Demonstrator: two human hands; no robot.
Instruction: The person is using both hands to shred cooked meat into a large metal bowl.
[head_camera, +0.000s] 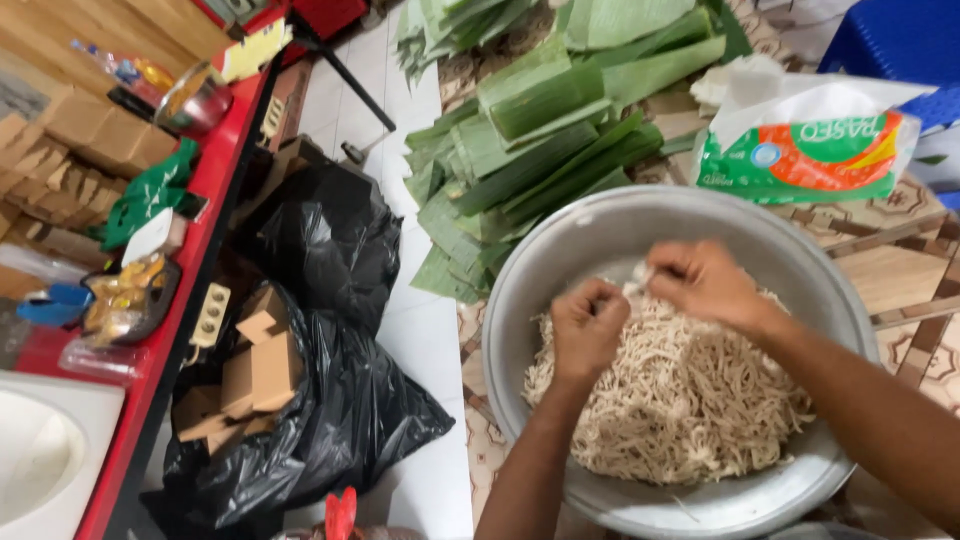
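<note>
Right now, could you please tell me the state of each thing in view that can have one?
Metal basin: upright, partly filled with pale shredded food.
Left hand: closed, pinching shreds over the basin.
Right hand: closed, pinching shreds beside the left hand.
Banana leaves: cut and stacked on the floor.
Black rubbish bags: open, holding cardboard scraps.
Tissue pack: lying flat, opened at the top.
</note>
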